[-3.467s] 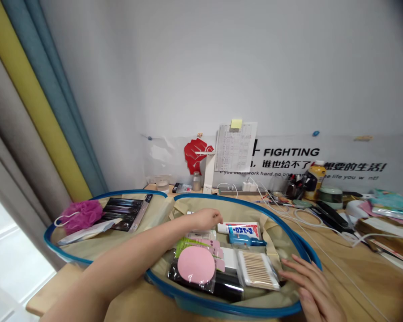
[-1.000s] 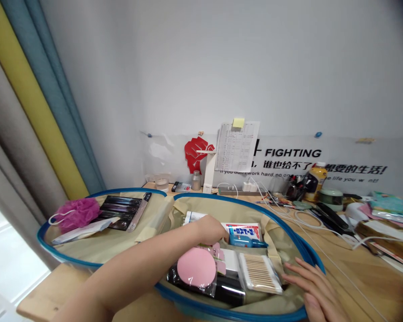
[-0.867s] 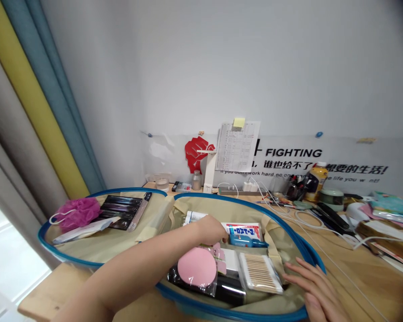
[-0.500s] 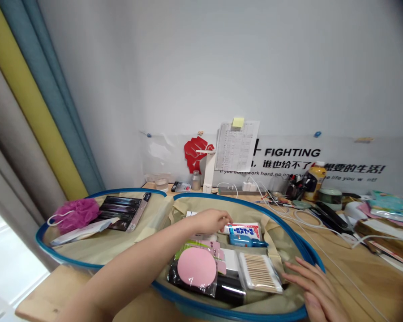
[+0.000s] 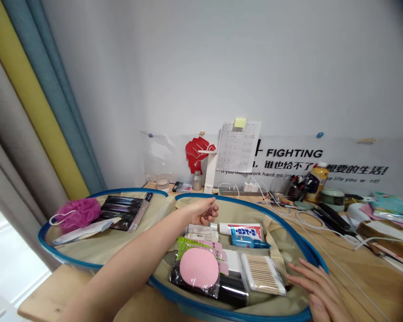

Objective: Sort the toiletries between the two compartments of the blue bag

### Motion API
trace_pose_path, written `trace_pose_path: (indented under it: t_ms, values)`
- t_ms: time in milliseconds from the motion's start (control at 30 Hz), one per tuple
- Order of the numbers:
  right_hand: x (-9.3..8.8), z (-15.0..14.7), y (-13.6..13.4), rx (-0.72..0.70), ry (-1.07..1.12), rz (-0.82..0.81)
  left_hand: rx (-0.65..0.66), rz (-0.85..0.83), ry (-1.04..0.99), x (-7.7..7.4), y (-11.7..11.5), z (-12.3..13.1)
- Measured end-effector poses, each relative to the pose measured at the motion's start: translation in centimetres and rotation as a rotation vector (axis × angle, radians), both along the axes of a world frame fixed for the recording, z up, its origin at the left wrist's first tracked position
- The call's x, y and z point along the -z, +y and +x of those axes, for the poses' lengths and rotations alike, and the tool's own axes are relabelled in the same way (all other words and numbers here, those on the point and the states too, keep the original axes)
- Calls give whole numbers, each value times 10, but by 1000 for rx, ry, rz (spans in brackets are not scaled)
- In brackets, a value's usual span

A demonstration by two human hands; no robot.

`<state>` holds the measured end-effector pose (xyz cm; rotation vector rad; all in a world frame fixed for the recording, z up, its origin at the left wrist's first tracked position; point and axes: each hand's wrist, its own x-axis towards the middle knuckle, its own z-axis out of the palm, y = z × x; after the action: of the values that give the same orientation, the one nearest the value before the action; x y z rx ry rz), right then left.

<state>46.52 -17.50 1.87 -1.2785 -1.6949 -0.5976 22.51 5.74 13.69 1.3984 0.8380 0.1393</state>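
An opened bag with beige lining and a blue rim (image 5: 289, 223) lies on the desk. Over the far part of its right half is my left hand (image 5: 204, 212), fingers curled closed; what they hold, if anything, is hidden. Just right of it lie a toothpaste tube (image 5: 240, 228) and a small blue bottle (image 5: 246, 241). Resting at the bag's right front edge, my right hand (image 5: 319, 286) is open with its fingers spread. Closest to it is a pack of cotton swabs (image 5: 263, 273). A pink oval pad (image 5: 199, 267) in clear wrap lies on a black item.
The bag's left half holds a purple bath puff (image 5: 79, 215), a white packet (image 5: 83, 231) and a black pack (image 5: 122, 211). Cables, a yellow bottle (image 5: 316, 182) and a power strip (image 5: 237, 193) are behind and to the right. Curtains (image 5: 43, 98) hang at left.
My left hand has moved left and slightly up, away from the toothpaste tube, and its fingers have curled in. My right hand stays at the bag's edge.
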Motion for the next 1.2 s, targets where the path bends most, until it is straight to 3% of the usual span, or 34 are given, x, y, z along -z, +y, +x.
trace_pose_path:
  t_ms: [167, 300, 567, 867, 1200]
  values:
    - [0, 1, 1, -3, -19, -10, -68, -46, -59, 0, 7, -3]
    - [0, 0, 1, -1, -1, 9, -111, 11, -74, 5, 10, -2]
    - [-4, -2, -1, -7, -11, 10, -132, 406, -25, 18, 7, 1]
    - [-5, -4, 0, -9, 2, 23, 159, 948, 236, 32, -22, 15]
    - [-4, -3, -2, -10, -19, 8, 484, 1247, 501, 44, -35, 27]
